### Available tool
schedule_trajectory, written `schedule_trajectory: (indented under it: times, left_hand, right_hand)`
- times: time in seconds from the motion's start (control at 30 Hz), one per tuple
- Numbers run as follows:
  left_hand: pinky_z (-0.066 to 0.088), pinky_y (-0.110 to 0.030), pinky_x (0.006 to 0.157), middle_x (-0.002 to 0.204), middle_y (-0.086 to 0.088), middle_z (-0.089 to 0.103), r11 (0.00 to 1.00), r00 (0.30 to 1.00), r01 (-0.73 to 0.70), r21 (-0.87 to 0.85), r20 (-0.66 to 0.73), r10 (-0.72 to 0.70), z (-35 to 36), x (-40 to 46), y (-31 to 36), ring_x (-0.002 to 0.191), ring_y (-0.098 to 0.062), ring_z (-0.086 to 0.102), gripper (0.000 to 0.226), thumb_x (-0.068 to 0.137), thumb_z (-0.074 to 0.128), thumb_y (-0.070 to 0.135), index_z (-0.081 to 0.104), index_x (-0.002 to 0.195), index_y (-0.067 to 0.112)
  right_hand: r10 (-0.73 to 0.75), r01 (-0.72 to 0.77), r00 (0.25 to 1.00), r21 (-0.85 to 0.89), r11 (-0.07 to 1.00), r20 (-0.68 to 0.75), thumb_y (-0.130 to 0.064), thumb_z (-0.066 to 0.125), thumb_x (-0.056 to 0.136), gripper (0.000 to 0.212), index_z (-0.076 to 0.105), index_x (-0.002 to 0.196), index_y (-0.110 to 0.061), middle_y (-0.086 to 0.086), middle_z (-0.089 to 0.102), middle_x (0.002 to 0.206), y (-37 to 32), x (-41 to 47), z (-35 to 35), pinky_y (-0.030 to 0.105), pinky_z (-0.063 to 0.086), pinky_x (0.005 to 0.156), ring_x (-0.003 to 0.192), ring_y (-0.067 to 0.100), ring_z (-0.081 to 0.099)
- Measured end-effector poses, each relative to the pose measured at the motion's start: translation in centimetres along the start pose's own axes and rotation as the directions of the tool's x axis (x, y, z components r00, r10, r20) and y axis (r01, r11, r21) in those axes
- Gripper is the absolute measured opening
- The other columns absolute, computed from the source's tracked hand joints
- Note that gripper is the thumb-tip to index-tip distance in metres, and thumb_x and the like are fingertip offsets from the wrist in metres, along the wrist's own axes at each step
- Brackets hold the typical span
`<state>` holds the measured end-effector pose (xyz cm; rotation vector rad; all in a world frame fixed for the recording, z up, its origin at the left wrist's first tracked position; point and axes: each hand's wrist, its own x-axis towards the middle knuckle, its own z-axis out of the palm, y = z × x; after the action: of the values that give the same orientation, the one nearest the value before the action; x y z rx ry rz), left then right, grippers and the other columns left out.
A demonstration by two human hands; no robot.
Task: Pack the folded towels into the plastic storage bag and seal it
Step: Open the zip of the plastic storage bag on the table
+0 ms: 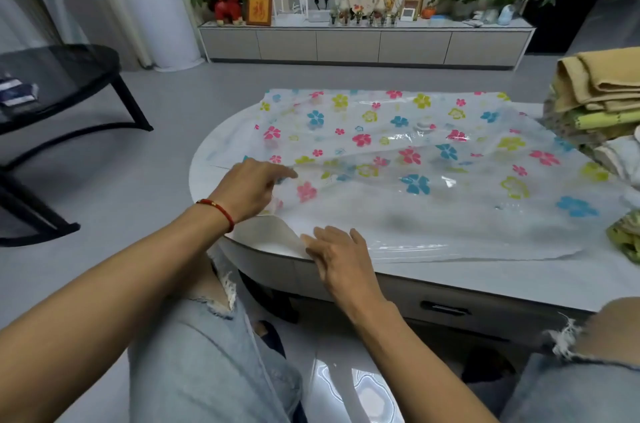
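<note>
The left hand (249, 188), a red bracelet (218, 209) at its wrist, pinches the near-left part of the bag (415, 159) and lifts the top layer. Just right of it, the right hand (337, 254) lies with fingers (323, 235) spread flat, pressing the lower edge against the bench (485, 278). The bag is clear plastic printed with pink, blue and yellow flowers, spread wide and empty-looking. Folded towels (602, 90) are stacked at the far right.
</note>
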<state>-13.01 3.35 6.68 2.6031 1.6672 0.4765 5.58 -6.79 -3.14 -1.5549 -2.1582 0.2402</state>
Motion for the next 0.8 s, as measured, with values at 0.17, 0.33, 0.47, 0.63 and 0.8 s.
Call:
schedule_trajectory:
  times: [0.17,0.33,0.47,0.63,0.8]
  left_hand:
    - [0.052,-0.039,0.090,0.117,-0.007,0.072,0.995,0.979,0.100,-0.029,-0.174,-0.104,-2.3,2.1,-1.7,0.109,-0.033,0.065,0.057,0.079,0.051,-0.011,0.071,0.119,0.023]
    - [0.053,-0.041,0.082,0.111,-0.008,0.074,0.994,0.967,0.108,0.017,-0.235,-0.101,-3.3,2.9,-1.7,0.101,-0.037,0.066,0.055,0.081,0.048,-0.012,0.073,0.115,0.024]
    - [0.051,-0.042,0.090,0.114,-0.007,0.072,0.993,0.980,0.119,-0.013,-0.160,-0.120,-2.7,3.4,0.3,0.107,-0.034,0.063,0.047,0.083,0.051,-0.007,0.072,0.114,0.021]
    - [0.049,-0.048,0.094,0.149,-0.006,0.046,0.985,0.989,-0.143,0.092,0.062,0.137,-1.4,4.2,5.6,0.128,-0.034,0.047,0.051,0.087,0.059,0.008,0.061,0.131,0.034]
    - [0.056,-0.039,0.082,0.160,0.000,0.029,0.903,0.920,-0.381,0.195,0.172,0.351,1.6,6.3,12.4,0.118,-0.030,0.051,0.064,0.093,0.060,0.016,0.035,0.149,0.037]
  right_hand:
    - [-0.052,0.051,0.996,-0.017,0.999,-0.068,-0.009,0.078,0.086,0.032,0.076,0.114,-0.022,0.005,0.070,0.124,1.5,-2.2,1.2,0.062,0.042,0.109,0.122,0.034,0.062]
    - [-0.097,0.096,0.994,-0.017,0.995,-0.043,-0.019,0.071,0.095,0.024,0.077,0.118,-0.021,0.004,0.071,0.124,2.5,-2.3,0.5,0.061,0.042,0.111,0.122,0.032,0.062]
    - [-0.090,0.086,0.991,0.044,0.995,0.098,-0.042,0.052,0.104,0.038,0.068,0.134,-0.023,0.005,0.061,0.144,3.0,-2.7,-1.0,0.052,0.029,0.120,0.138,0.029,0.049]
    - [0.381,-0.385,0.922,-0.061,0.921,-0.060,-0.055,0.030,0.104,0.056,0.047,0.152,-0.032,0.007,0.041,0.162,8.2,-0.9,-5.6,0.058,0.016,0.121,0.152,0.032,0.029]
    - [0.590,-0.524,0.779,-0.295,0.799,0.212,-0.094,0.011,0.080,0.092,-0.007,0.159,-0.051,0.009,-0.022,0.171,14.2,-0.5,-6.2,0.077,-0.014,0.111,0.153,0.047,-0.023]
